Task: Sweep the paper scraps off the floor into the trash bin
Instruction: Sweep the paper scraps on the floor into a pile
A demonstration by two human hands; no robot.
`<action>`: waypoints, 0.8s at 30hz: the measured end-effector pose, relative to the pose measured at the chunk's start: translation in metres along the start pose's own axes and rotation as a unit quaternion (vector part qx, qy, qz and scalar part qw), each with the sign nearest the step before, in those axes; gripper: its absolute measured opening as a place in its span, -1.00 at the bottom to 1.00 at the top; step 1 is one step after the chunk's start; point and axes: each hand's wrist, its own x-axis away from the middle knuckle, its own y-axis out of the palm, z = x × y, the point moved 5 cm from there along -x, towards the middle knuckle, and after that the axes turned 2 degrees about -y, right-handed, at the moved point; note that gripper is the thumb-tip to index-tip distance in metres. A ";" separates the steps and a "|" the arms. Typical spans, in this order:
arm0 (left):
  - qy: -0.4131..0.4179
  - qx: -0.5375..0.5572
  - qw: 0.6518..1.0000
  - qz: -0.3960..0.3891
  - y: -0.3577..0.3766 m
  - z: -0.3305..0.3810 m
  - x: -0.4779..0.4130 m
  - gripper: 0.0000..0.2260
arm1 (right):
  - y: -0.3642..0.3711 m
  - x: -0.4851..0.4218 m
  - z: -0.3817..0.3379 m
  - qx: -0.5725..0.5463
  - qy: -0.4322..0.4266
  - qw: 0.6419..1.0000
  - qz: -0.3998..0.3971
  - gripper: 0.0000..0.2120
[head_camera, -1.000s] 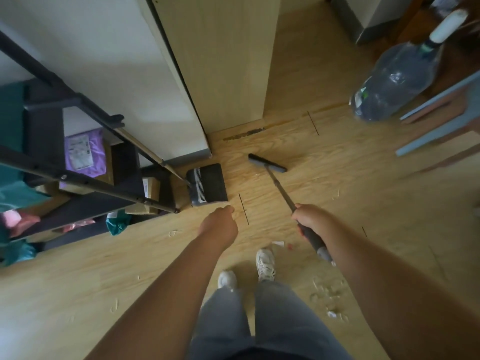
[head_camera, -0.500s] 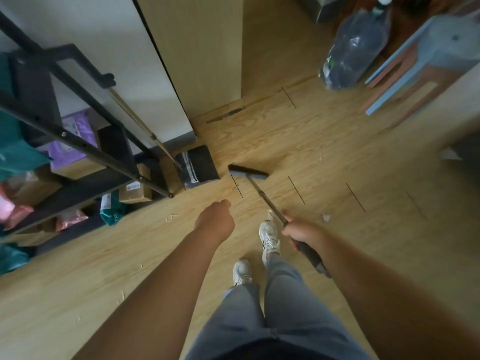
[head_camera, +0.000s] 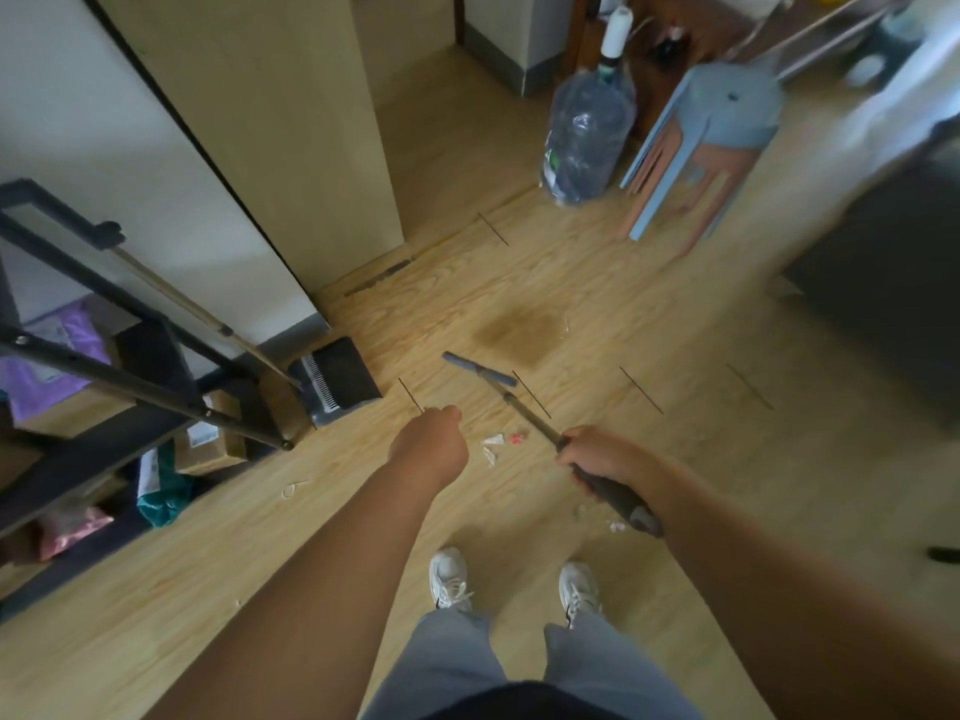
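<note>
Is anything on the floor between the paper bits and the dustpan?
Nothing visible. The paper scraps lie between the two hands, and only bare floor separates them from the dustpan by the wall. No trash bin is in view.

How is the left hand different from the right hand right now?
The right hand is wrapped around the broom handle, while the left hand holds nothing that shows. The left hand is curled into a loose fist over bare floor; the right hand grips the dark end of the handle. The left hand reaches nearer the dustpan; the right hand sits on the other side of the paper scraps. Both stretch forward, bare.
</note>
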 end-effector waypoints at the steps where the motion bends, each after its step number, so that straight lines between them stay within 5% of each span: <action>1: 0.000 0.000 1.000 0.004 0.002 0.013 -0.002 -0.61 | -0.015 0.000 0.008 -0.008 -0.002 1.000 0.010 -0.87; 14: -0.026 0.015 1.000 0.004 0.078 0.135 -0.015 -0.58 | -0.185 -0.062 0.090 -0.089 0.053 0.988 0.118 -0.71; 24: -0.071 0.017 0.997 -0.005 0.101 0.136 -0.013 -0.58 | -0.180 -0.090 0.108 -0.060 0.043 0.994 0.086 -0.77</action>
